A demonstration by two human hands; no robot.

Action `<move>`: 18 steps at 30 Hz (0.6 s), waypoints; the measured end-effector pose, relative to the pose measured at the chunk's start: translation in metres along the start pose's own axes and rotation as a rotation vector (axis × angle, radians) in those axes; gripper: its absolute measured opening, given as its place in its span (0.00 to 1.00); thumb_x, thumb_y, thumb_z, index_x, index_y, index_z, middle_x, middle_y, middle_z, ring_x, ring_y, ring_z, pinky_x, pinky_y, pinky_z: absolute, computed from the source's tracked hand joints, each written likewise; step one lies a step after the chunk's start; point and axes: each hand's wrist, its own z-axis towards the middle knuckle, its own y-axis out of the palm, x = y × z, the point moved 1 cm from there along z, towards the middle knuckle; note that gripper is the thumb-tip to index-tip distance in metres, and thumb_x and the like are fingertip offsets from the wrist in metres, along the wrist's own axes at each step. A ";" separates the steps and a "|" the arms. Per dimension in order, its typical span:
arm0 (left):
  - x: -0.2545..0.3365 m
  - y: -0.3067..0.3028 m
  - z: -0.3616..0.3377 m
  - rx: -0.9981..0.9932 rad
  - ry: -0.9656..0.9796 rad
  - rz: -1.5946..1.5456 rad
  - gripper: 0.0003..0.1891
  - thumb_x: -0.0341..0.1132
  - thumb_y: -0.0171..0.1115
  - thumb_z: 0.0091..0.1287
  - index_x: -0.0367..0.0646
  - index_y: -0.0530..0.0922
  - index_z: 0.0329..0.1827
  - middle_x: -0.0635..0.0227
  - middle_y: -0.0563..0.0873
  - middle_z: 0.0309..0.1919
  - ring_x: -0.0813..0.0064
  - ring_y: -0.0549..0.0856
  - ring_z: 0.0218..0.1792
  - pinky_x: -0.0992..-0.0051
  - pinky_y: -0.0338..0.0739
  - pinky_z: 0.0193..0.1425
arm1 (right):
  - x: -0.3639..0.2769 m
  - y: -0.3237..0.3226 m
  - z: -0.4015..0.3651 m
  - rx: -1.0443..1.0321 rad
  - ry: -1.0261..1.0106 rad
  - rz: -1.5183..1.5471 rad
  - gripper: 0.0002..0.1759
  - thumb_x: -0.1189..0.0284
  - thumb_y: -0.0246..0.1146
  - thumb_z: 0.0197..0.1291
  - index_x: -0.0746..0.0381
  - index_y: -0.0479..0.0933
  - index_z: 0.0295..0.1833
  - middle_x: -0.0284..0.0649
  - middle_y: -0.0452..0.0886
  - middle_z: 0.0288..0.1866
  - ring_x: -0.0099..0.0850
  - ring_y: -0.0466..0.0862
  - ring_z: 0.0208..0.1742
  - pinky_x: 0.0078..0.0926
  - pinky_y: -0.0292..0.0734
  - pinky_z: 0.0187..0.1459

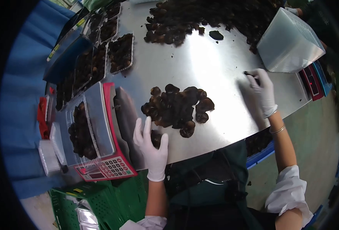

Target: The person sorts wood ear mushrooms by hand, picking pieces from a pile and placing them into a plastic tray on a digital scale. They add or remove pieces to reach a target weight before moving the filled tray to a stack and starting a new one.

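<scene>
A heap of dark brown, mushroom-like pieces (173,107) lies on the shiny metal table (223,119) in front of me. My left hand (152,149), in a white glove, is at the near left edge of this heap. Its fingers are spread, and a single dark piece (156,138) sits between the thumb and fingers without being clearly gripped. Off to the right, my right hand (262,90), also gloved, is closed around a small dark mushroom-like piece (257,81). Its fingers partly hide that piece.
A red-edged scale (110,165) on the left bears a filled clear tray (86,128). More filled trays (121,53) stand behind it. A large dark pile (215,15) covers the far side. Stacked clear containers (288,42) stand at right, by another scale (313,82). A green crate (77,207) is below.
</scene>
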 end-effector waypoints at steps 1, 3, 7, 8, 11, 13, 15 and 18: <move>0.004 0.000 0.006 -0.032 0.053 0.040 0.35 0.35 0.70 0.60 0.47 0.70 0.74 0.52 0.65 0.74 0.51 0.64 0.74 0.56 0.61 0.76 | -0.021 0.015 -0.002 -0.077 0.022 0.109 0.09 0.68 0.64 0.68 0.62 0.78 0.48 0.41 0.81 0.47 0.34 0.84 0.43 0.32 0.80 0.46; 0.009 0.006 0.018 -0.069 0.153 0.101 0.36 0.39 0.73 0.58 0.50 0.72 0.73 0.49 0.65 0.74 0.47 0.63 0.73 0.53 0.61 0.75 | -0.062 0.046 -0.006 -0.259 0.009 0.263 0.14 0.65 0.66 0.66 0.61 0.80 0.51 0.42 0.81 0.51 0.35 0.84 0.49 0.33 0.80 0.51; 0.021 0.013 0.030 -0.123 0.220 0.186 0.27 0.37 0.74 0.56 0.53 0.81 0.63 0.55 0.64 0.76 0.45 0.60 0.74 0.50 0.55 0.78 | -0.104 0.101 -0.005 -0.322 -0.415 -0.109 0.35 0.46 0.68 0.57 0.58 0.77 0.64 0.49 0.79 0.61 0.51 0.76 0.63 0.47 0.70 0.65; 0.021 0.012 0.031 -0.116 0.223 0.183 0.27 0.37 0.74 0.56 0.53 0.81 0.63 0.55 0.64 0.76 0.45 0.60 0.74 0.50 0.55 0.78 | -0.104 0.120 -0.008 -0.315 -0.449 -0.068 0.39 0.43 0.68 0.55 0.57 0.76 0.66 0.51 0.78 0.62 0.55 0.74 0.65 0.50 0.67 0.68; 0.017 0.007 0.024 -0.133 0.243 0.147 0.10 0.33 0.73 0.55 0.46 0.84 0.39 0.59 0.67 0.75 0.47 0.59 0.76 0.51 0.53 0.79 | -0.125 0.123 -0.013 -0.490 -0.490 -0.046 0.29 0.56 0.66 0.55 0.57 0.77 0.61 0.47 0.80 0.54 0.48 0.78 0.57 0.45 0.70 0.62; 0.002 0.004 0.014 -0.134 0.195 0.104 0.09 0.31 0.72 0.56 0.45 0.84 0.39 0.59 0.67 0.75 0.47 0.59 0.76 0.52 0.53 0.79 | -0.123 0.112 -0.012 -0.493 -0.446 -0.011 0.22 0.69 0.62 0.52 0.59 0.78 0.55 0.46 0.81 0.46 0.46 0.79 0.52 0.44 0.72 0.57; -0.007 -0.001 0.006 -0.109 0.118 0.033 0.08 0.27 0.69 0.56 0.45 0.81 0.38 0.59 0.68 0.74 0.47 0.59 0.77 0.53 0.54 0.79 | -0.111 0.090 -0.006 -0.344 -0.474 0.123 0.21 0.77 0.57 0.47 0.61 0.78 0.51 0.48 0.82 0.42 0.47 0.79 0.48 0.43 0.73 0.55; -0.009 -0.006 0.004 -0.077 0.096 -0.053 0.11 0.26 0.69 0.56 0.45 0.81 0.41 0.59 0.68 0.74 0.48 0.60 0.76 0.54 0.55 0.79 | -0.063 0.076 -0.013 -0.354 -0.183 0.310 0.29 0.77 0.57 0.48 0.61 0.76 0.61 0.50 0.78 0.62 0.48 0.75 0.62 0.43 0.69 0.66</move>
